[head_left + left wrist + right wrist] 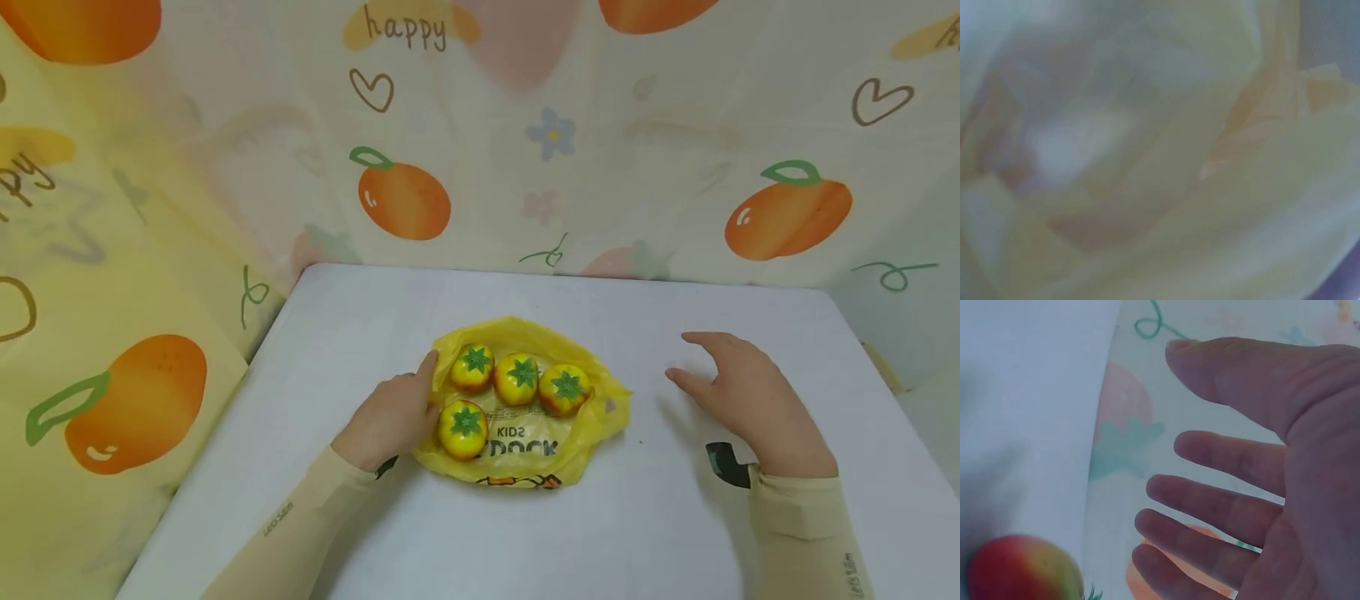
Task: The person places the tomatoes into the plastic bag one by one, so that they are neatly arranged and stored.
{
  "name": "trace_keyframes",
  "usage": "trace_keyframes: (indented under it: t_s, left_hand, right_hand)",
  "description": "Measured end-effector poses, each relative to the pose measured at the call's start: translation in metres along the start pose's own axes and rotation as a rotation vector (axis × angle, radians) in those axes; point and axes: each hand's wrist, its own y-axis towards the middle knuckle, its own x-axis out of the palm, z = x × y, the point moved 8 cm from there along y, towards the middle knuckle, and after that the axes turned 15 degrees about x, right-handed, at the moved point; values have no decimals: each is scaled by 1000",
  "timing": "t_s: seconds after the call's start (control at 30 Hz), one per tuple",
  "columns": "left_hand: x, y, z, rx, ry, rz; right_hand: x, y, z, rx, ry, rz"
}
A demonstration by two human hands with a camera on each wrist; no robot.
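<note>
A yellow plastic bag [517, 462] with dark print lies spread on the table. Several toy persimmons [517, 379], yellow-orange with green star-shaped leaf tops, rest on it, three in a row and one nearer the left hand. At the bag's left edge my left hand [390, 417] grips the film, part of its fingers hidden by it. Blurred yellow film [1166, 187] fills the left wrist view. My right hand [738, 392] is raised to the right of the bag, holding nothing. In the right wrist view its fingers [1216, 506] are spread, and a red-and-yellow fruit [1025, 569] shows at lower left.
The table [600, 533] has a white top. Behind it hangs a printed cloth [480, 192] with oranges, hearts and lettering, and a similar cloth [225, 292] lines the left side.
</note>
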Motion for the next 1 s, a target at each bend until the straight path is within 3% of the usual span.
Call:
trace_keyframes:
  t_s: [0.4,1.0]
  left_hand:
    - [0,-2,-1,-1,-2,0]
    - [-2,0,1,7,8,8]
  right_hand:
    - [3,15,57,157,-63,-80]
    - [15,21,80,223,-87,-165]
